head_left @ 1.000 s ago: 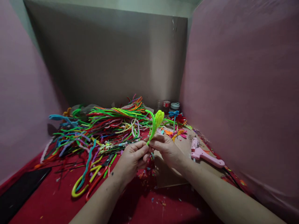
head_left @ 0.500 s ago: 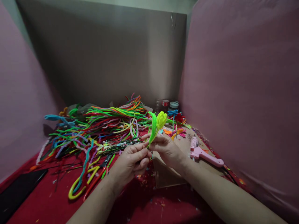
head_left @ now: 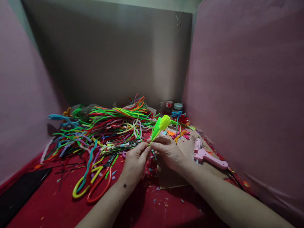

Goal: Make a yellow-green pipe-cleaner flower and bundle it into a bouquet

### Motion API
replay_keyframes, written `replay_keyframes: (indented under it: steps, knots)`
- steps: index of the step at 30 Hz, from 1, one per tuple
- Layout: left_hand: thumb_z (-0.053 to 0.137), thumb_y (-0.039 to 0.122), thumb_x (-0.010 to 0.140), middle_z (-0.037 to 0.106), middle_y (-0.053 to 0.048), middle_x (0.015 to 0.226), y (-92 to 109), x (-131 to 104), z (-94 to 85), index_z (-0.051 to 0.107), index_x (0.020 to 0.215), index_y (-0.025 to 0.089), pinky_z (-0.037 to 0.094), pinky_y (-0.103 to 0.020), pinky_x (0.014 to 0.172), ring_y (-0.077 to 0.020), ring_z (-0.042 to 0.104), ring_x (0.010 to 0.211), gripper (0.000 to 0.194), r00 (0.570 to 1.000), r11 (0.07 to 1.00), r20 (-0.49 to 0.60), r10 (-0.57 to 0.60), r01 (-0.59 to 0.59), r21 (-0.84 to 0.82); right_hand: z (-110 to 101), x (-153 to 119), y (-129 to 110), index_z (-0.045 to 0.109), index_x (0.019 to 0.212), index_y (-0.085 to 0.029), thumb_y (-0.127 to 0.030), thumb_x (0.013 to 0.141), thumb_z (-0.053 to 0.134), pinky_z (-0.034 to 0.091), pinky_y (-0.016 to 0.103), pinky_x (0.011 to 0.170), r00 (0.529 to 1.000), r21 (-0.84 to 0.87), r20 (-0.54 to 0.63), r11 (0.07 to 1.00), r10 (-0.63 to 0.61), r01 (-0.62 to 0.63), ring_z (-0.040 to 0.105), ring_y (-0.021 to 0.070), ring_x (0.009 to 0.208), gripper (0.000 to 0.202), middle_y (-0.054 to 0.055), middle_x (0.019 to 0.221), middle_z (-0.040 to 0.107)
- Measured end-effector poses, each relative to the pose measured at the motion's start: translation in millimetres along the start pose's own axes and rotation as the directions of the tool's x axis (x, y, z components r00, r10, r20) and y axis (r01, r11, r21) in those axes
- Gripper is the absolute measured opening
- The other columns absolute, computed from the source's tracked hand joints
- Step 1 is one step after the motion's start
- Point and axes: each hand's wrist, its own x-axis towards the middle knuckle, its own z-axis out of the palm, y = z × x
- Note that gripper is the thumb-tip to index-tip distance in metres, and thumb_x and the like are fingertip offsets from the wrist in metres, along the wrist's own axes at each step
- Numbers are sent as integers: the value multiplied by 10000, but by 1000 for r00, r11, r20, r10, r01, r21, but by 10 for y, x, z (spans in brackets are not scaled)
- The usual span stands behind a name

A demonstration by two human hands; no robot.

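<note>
A yellow pipe-cleaner flower (head_left: 164, 122) with a bright green leaf (head_left: 156, 129) beside it stands tilted up above my fingertips. My left hand (head_left: 136, 160) pinches the bottom of its stem between thumb and index finger. Touching the same spot from the right, my right hand (head_left: 167, 152) has its thumb and fingers closed on the base of the leaf and stem. The lower end of the stem is mostly hidden by my fingers.
Colourful pipe cleaners (head_left: 114, 118) are heaped at the back left, with scissors (head_left: 110, 174) in front. A pink glue gun (head_left: 209, 156) lies on cardboard (head_left: 171, 179) at right. Finished-looking flowers (head_left: 179, 117), a lidded jar (head_left: 178, 107) and a black flat object (head_left: 23, 193) are around.
The green leaf now lies closer against the yellow flower. My left hand has turned, its fingers tucked under. The view has shifted slightly, and more of the scissors' red handle shows.
</note>
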Motion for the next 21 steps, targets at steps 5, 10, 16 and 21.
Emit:
replay_keyframes:
  steps: [5, 10, 16, 21]
  knots:
    - [560, 331, 790, 419, 68, 510, 52, 19, -23, 516, 614, 172, 236, -192, 408, -55, 311, 428, 242, 989, 973, 49, -142, 149, -176, -74, 19, 18, 748, 772, -231, -215, 657, 744, 433, 265, 756, 998, -41, 64, 999, -21, 23, 596, 126, 747, 115, -13, 739, 702]
    - [597, 324, 775, 431, 75, 497, 17, 14, -33, 560, 655, 163, 200, -174, 386, -36, 296, 411, 204, 982, 938, 68, -179, 191, -289, -72, 22, 7, 747, 749, -215, -171, 675, 699, 425, 260, 747, 997, -94, 59, 994, -52, 57, 577, 122, 724, 99, -16, 725, 695]
    - [618, 316, 766, 446, 80, 467, 62, 11, -20, 557, 640, 163, 198, -165, 372, -19, 280, 368, 208, 965, 886, 110, -240, 264, -381, -85, 34, 9, 739, 682, -202, -150, 646, 681, 421, 266, 721, 998, -115, 32, 991, -57, 61, 555, 120, 672, 85, -21, 671, 677]
    - [654, 330, 743, 442, 79, 453, 125, 3, -35, 520, 605, 160, 186, -166, 368, -15, 267, 356, 257, 947, 832, 158, -278, 320, -454, -86, 39, -19, 751, 706, -231, -140, 619, 706, 428, 259, 738, 998, -65, 54, 997, -33, 37, 573, 118, 693, 134, -28, 686, 697]
